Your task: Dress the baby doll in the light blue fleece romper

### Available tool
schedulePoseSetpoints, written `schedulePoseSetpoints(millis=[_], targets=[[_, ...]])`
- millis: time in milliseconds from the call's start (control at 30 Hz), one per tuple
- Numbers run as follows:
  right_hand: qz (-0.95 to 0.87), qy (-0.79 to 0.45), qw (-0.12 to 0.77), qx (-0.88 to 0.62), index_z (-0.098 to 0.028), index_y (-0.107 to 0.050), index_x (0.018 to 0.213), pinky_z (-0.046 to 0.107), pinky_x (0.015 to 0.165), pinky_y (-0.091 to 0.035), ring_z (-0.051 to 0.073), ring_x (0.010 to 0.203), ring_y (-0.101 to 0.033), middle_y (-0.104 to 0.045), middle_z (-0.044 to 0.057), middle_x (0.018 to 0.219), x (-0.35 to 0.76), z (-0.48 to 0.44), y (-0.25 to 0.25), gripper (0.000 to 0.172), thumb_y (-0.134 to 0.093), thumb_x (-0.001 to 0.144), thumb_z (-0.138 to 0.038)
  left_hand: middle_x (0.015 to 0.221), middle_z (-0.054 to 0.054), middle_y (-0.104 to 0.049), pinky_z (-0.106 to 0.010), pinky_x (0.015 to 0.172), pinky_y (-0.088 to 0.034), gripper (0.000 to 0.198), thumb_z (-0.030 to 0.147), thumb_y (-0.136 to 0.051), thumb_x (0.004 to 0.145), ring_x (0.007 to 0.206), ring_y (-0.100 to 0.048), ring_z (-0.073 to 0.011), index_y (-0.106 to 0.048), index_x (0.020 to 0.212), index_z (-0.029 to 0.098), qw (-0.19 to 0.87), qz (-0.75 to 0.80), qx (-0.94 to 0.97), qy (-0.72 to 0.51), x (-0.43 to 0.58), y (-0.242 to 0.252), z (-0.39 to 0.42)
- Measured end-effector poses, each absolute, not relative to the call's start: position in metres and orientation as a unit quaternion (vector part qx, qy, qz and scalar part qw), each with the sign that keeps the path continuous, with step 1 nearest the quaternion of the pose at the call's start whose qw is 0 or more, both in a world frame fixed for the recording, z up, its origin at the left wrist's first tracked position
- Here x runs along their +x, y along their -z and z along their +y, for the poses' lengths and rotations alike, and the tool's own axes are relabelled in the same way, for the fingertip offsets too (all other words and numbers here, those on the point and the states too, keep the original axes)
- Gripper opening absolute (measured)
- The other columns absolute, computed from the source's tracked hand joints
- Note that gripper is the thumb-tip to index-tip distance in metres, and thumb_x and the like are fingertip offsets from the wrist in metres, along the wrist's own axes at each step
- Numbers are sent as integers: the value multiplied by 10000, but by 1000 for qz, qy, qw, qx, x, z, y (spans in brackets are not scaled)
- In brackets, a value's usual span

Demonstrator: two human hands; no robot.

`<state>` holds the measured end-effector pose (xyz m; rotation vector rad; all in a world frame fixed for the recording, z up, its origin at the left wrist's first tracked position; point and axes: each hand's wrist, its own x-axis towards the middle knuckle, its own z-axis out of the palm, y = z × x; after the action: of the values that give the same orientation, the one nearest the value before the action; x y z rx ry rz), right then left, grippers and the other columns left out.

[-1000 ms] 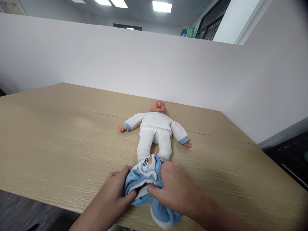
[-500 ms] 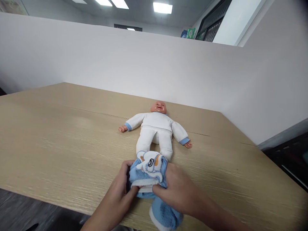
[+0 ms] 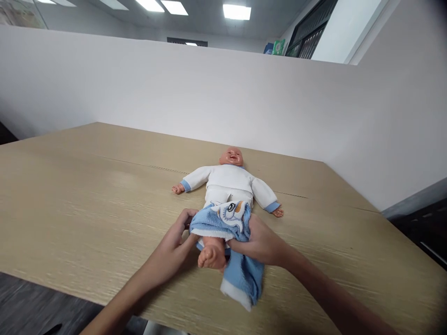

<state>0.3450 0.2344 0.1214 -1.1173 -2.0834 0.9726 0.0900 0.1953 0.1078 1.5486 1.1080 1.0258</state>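
A baby doll (image 3: 228, 179) in white clothes with blue cuffs lies on its back on the wooden table (image 3: 87, 195), head away from me. Blue fluffy trousers (image 3: 226, 218) with a cartoon animal patch cover its legs up to about the hips. One bare doll foot (image 3: 211, 257) pokes out of a trouser leg, and the other trouser leg (image 3: 242, 279) hangs loose toward the table edge. My left hand (image 3: 172, 246) grips the left side of the blue trousers. My right hand (image 3: 261, 242) grips their right side.
A white partition wall (image 3: 174, 93) runs behind the table and turns along its right side. The table's near edge is just below my forearms. Dark floor shows at the lower left and far right.
Both hands have slid the blue trousers away from me, from the doll's feet up over its legs. A bare doll foot now sticks out of one trouser leg.
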Motion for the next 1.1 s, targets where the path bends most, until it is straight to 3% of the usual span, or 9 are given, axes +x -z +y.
schedulePoseSetpoints(millis=[133,267,433,567,667,800,900,1000,1100], targets=[[-729,-472,254,-425,-215,-605,1520,545,1274,-431,389,1459,-588,-670,123,1529,368,235,-114,771,-915,840,-405,1188,-82,-673,-398,1080,-467,229,427,-572,1050,1164,-615,-276,-582,1135,214,475,457,649,-379,80,-117,206],[-649,-600,310,-349,-272,-537,1587,467,1302,-395,296,1478,-578,-613,82,1602,382,234,-98,713,-823,962,-462,1325,-87,-657,-438,1157,-423,324,466,-605,1034,1301,-572,-313,-576,1263,238,522,409,668,-338,65,-116,213],[-553,-682,336,-340,-242,-696,1376,314,990,-583,232,1141,-739,-782,44,1272,393,232,-81,581,-907,877,-450,1481,-85,-570,-488,1167,-432,433,558,-530,1073,1342,-548,-319,-511,1405,282,526,428,661,-321,61,-115,221],[-501,-724,352,-318,-251,-660,1412,285,922,-581,199,1014,-749,-786,32,1192,395,231,-81,668,-941,825,-401,1588,-110,-491,-503,1237,-378,563,607,-583,1055,1415,-492,-326,-478,1502,282,394,451,736,-316,74,-134,232],[-488,-733,355,-315,-220,-665,1330,256,855,-578,179,948,-737,-770,25,1104,396,230,-83,647,-968,783,-385,1549,-104,-549,-446,1205,-426,605,592,-623,1042,1433,-512,-324,-506,1559,299,354,377,823,-237,87,-156,248],[-462,-718,400,-334,-234,-625,1127,205,699,-549,130,785,-674,-694,-33,954,395,229,-88,594,-1017,703,-371,1148,-79,-720,-366,935,-506,570,660,-687,973,1107,-655,-305,-698,1371,253,298,288,901,-131,113,-179,284],[-459,-690,448,-335,-254,-575,1046,170,599,-495,95,671,-581,-600,-76,848,396,229,-94,606,-1034,670,-374,894,-12,-705,-300,693,-465,481,651,-781,882,784,-628,-209,-734,1062,208,421,219,880,-29,135,-185,314],[-495,-664,437,-349,-253,-600,1150,172,631,-496,111,741,-606,-638,-49,920,405,232,-100,632,-1011,714,-454,820,7,-697,-280,686,-489,385,550,-829,844,741,-626,-185,-716,916,189,519,164,838,28,151,-179,334],[-582,-667,307,-349,-200,-674,1213,234,777,-539,171,910,-664,-703,18,1052,421,234,-103,590,-921,819,-564,886,10,-736,-255,770,-537,320,497,-802,881,840,-667,-186,-740,940,188,570,120,813,4,160,-167,340]])
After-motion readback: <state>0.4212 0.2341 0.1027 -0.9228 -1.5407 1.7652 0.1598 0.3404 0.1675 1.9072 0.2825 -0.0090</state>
